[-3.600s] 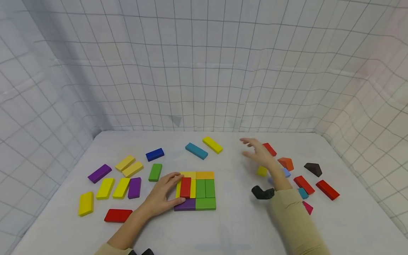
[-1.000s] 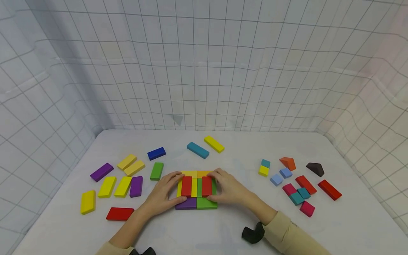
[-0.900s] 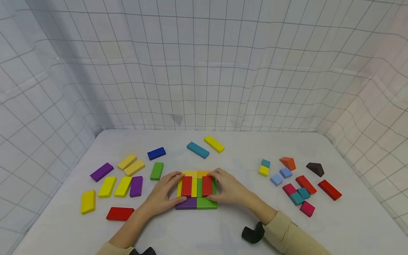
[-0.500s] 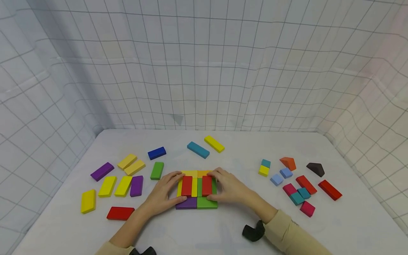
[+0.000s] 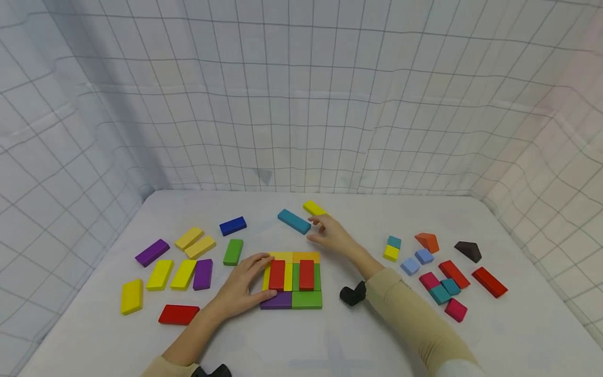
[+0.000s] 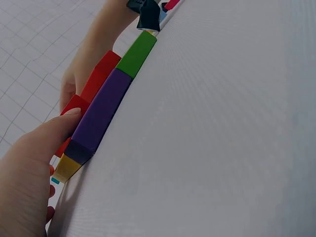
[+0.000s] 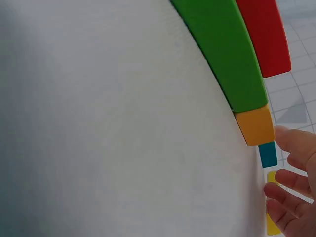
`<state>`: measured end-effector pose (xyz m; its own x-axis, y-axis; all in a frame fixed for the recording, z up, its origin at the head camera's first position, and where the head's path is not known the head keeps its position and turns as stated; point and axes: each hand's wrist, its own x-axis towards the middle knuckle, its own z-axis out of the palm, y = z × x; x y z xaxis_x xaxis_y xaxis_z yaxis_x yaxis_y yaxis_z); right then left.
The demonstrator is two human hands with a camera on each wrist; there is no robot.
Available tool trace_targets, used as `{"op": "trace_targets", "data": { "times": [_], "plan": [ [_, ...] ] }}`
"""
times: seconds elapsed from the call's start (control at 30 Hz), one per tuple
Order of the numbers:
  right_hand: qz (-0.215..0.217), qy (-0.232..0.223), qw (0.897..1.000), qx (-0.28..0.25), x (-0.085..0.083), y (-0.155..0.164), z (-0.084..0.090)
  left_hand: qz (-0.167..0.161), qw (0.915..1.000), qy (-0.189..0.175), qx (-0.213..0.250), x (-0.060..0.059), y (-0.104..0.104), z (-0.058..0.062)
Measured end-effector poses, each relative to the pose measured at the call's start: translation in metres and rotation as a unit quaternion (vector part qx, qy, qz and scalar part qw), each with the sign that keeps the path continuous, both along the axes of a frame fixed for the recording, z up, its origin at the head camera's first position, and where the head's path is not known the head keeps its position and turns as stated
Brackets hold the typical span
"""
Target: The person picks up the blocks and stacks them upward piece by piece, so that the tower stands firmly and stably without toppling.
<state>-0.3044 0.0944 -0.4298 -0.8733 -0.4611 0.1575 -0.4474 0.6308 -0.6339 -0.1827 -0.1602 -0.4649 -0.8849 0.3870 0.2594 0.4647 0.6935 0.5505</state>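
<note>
Here, a white grid-lined curtain is enclosing the white desk (image 5: pixel 330 345), where a square block panel (image 5: pixel 292 280) is sitting partly double-layered, two red blocks topping it and many loose blocks lying around. The left hand (image 5: pixel 240 285) is bracing its edge, grip relaxed; the right hand (image 5: pixel 332 235), grip loosely spread, is reaching toward the teal block (image 5: pixel 294 221) and yellow block (image 5: pixel 313 208).

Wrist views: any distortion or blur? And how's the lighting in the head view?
Head view: even, soft light, faint shadows, no glare; the block square is sharp. Left wrist view: straight block edges bow, the left hand is soft up close. Right wrist view: strong curving of the green block; the right hand is slightly blurred at the frame edge.
</note>
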Motion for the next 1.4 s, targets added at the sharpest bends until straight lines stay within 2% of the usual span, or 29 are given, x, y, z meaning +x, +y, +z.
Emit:
{"op": "trace_targets", "data": {
  "times": [0.17, 0.47, 0.67, 1.0, 1.17, 1.4],
  "plan": [
    [-0.006, 0.003, 1.0, 0.01, -0.009, -0.007, -0.005, -0.002, 1.0, 0.001, -0.001, -0.001, 0.0, 0.0],
    [-0.014, 0.013, 0.999, 0.033, -0.015, -0.016, -0.006, 0.0, 1.0, 0.007, -0.002, -0.001, 0.0, 0.0],
    [-0.02, 0.002, 0.999, 0.026, -0.012, -0.012, -0.005, -0.002, 1.0, 0.007, 0.003, -0.001, 0.0, 0.0],
    [-0.023, 0.01, 0.999, 0.037, -0.008, -0.008, -0.004, 0.003, 0.9999, 0.003, 0.011, -0.002, 0.0, -0.001],
    [0.005, 0.014, 1.0, 0.015, 0.001, -0.003, 0.003, 0.001, 0.9999, 0.002, 0.013, -0.001, -0.001, -0.001],
    [0.104, 0.015, 0.993, -0.047, 0.034, 0.009, 0.017, -0.004, 0.9997, 0.0, 0.023, -0.001, -0.001, 0.0]
  ]
}}
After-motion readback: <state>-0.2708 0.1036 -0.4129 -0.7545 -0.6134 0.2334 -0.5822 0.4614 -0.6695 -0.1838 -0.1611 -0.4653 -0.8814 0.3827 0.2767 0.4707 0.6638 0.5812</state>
